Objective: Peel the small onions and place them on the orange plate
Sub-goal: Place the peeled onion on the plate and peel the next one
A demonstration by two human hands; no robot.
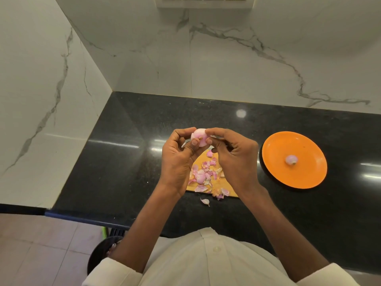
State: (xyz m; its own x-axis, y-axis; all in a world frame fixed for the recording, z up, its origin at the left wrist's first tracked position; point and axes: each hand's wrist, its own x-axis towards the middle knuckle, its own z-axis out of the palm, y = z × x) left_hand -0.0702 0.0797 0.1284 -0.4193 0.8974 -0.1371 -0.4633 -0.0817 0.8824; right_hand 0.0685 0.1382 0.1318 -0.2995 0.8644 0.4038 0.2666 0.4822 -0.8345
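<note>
A small pale pink onion point(199, 137) is held up above the wooden cutting board point(201, 159). My left hand point(177, 159) grips it from the left with thumb and fingers. My right hand point(233, 159) pinches its right side with fingertips. Pink onion skins point(203, 176) lie in a heap on the board under my hands. The orange plate point(309, 176) sits to the right on the black counter, with one peeled onion point(291, 159) in its middle.
A loose skin piece point(205, 201) lies on the black counter point(123, 162) just in front of the board. White marble walls close the counter at the back and left. A dark round object point(101, 254) stands on the floor, lower left.
</note>
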